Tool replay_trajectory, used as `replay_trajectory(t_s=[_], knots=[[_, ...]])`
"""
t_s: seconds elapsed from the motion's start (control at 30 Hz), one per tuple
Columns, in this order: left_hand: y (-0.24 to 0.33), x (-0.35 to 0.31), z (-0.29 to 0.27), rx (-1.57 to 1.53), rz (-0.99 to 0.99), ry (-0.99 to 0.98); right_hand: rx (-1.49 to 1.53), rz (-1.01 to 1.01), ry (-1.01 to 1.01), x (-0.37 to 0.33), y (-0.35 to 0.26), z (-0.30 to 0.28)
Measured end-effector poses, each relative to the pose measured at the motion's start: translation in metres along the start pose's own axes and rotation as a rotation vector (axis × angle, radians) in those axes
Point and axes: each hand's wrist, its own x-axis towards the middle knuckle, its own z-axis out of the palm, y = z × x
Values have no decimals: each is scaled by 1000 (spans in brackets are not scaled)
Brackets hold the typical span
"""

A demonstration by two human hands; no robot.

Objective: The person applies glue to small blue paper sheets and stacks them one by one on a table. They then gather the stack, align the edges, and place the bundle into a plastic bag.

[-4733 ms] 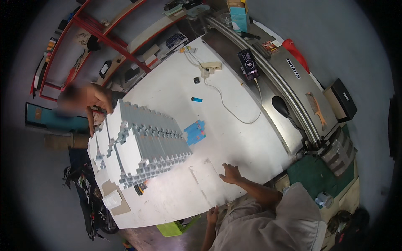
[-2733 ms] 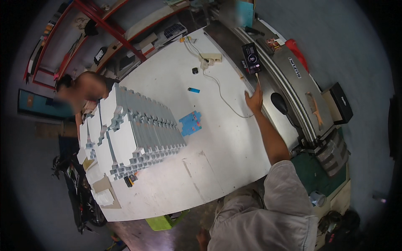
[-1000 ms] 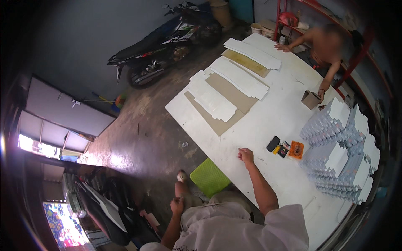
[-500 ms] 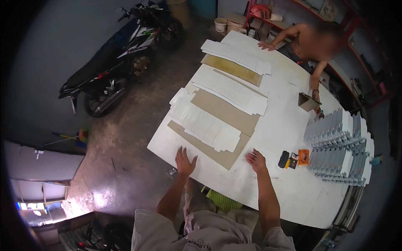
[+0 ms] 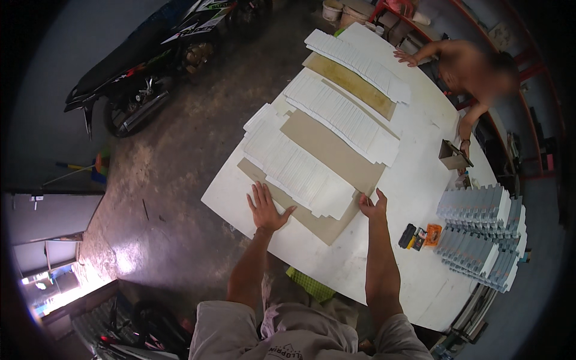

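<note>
Hands both spread wide, holding nothing: left hand (image 5: 266, 210) flat on the table (image 5: 414, 186) beside white sheets (image 5: 297, 171), right hand (image 5: 373, 206) seemingly touching brown cardboard (image 5: 336, 153) at their far edge.

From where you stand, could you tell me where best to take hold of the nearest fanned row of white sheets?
Probably by its near end, from your side: the white sheets lie flat on brown card, with the left hand and right hand at that end's two corners.
</note>
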Motion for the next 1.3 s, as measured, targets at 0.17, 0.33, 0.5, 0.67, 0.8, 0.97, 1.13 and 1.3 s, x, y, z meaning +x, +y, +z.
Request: replay_trajectory(t_s=[0.17,0.33,0.5,0.67,0.8,0.97,1.13,1.3], knots=[[7,-2,-2,1,11,-10,-168,-216,-131,20,0,-17],[4,-3,2,3,18,14,-177,-304,-190,16,9,-6],[2,-5,7,-30,25,19,-307,-360,-285,27,-9,-7],[0,-34,-6,-6,-77,-105,-340,-354,-221,20,-18,-4],[-16,-77,-12,-14,-126,-113,-318,-352,-184,23,-10,-5],[-28,-125,-20,-44,-175,-78,-763,-538,-47,18,-3,-22],[-34,-171,31,-414,-419,195,-1589,-1383,-187,-4,12,-94],[-26,-182,66,-1122,-715,11,-1965,-1573,-331,-32,53,-109]])
